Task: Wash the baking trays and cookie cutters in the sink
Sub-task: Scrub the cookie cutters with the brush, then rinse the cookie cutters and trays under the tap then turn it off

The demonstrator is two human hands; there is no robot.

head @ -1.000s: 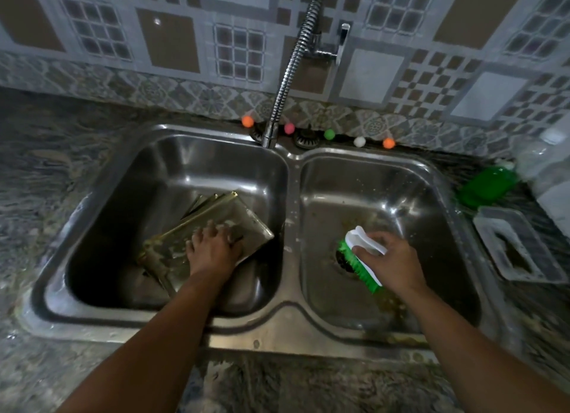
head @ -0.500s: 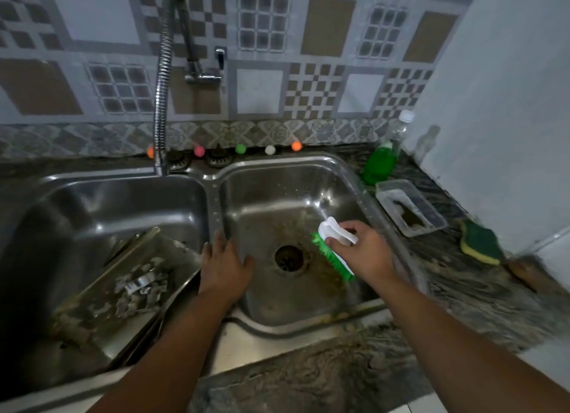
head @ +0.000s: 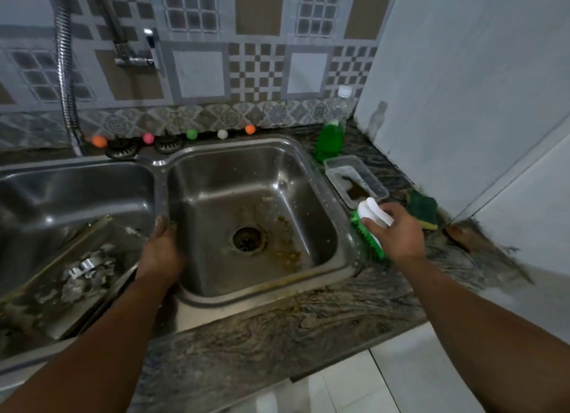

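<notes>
A dirty metal baking tray (head: 40, 292) leans tilted in the left sink basin (head: 77, 190), with several metal cookie cutters (head: 86, 273) lying in it. My left hand (head: 162, 252) rests on the divider between the two basins, fingers draped over its edge. The right basin (head: 216, 172) holds only brown residue around its drain (head: 246, 239). My right hand (head: 396, 233) grips a scrub brush (head: 371, 227) with a white handle and green bristles, over the counter just right of the sink rim.
A clear plastic container (head: 357, 181), a green soap bottle (head: 330, 135) and a green-yellow sponge (head: 424, 209) sit on the granite counter at right. A white wall closes off the right side. A flexible faucet hose (head: 66, 82) stands at back left, with small coloured balls along the sink's back edge.
My left hand has left the tray and come to rest on the divider. My right hand has carried the brush out of the right basin to the counter. The view has turned right.
</notes>
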